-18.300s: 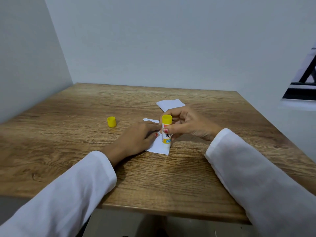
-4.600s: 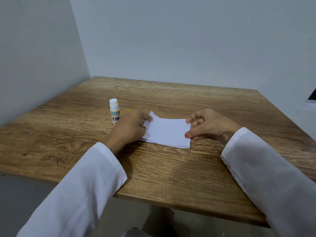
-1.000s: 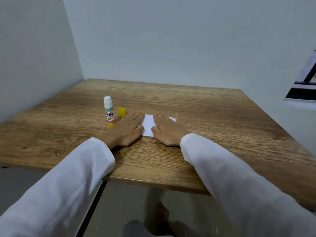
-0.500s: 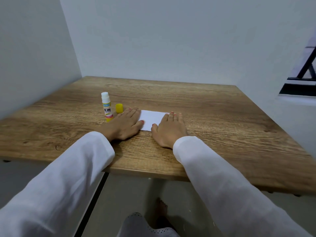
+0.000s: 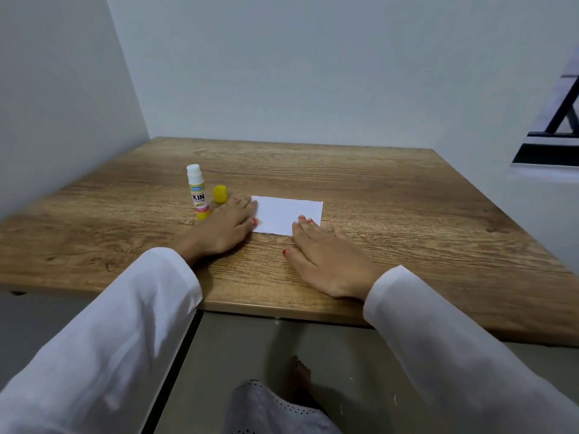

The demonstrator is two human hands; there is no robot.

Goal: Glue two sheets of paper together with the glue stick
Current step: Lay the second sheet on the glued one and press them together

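A white paper rectangle (image 5: 286, 214) lies flat on the wooden table (image 5: 391, 202); I cannot tell the two sheets apart. My left hand (image 5: 225, 230) lies flat with straight fingers, its fingertips at the paper's left edge. My right hand (image 5: 326, 258) also lies flat, palm down, with its fingertips on the paper's near right corner. The glue stick (image 5: 197, 192) stands upright and uncapped just left of my left hand. Its yellow cap (image 5: 220, 194) stands beside it.
Grey walls close the table on the left and at the back. The table's near edge runs just behind my wrists. Below it I see the floor, a foot (image 5: 300, 375) and a patterned garment (image 5: 269, 408).
My right hand has slid back toward me and to the right, baring most of the paper. My left hand stays at the paper's left edge. The camera view has shifted.
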